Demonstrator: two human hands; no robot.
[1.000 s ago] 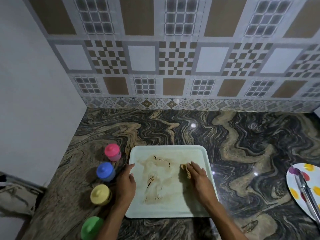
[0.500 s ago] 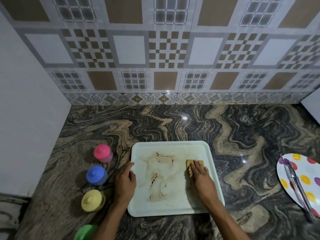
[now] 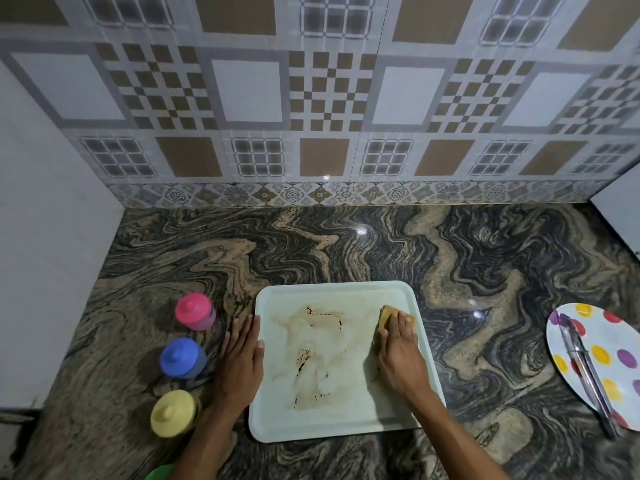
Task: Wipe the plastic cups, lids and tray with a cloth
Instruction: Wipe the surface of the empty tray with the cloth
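A pale tray lies on the marbled counter, smeared with brown stains across its middle. My right hand presses a small tan cloth flat onto the tray's right side, fingers straight. My left hand rests flat against the tray's left rim. Lidded plastic cups stand in a column left of the tray: pink, blue, yellow. A green one is cut off at the bottom edge.
A white plate with coloured dots sits at the right edge with metal tongs on it. A tiled wall runs behind the counter, a plain wall at the left. A white object stands at the far right.
My right hand has slid the cloth from the tray's middle toward its right side and slightly away from me. The left hand stays at the left rim. The camera view has shifted.
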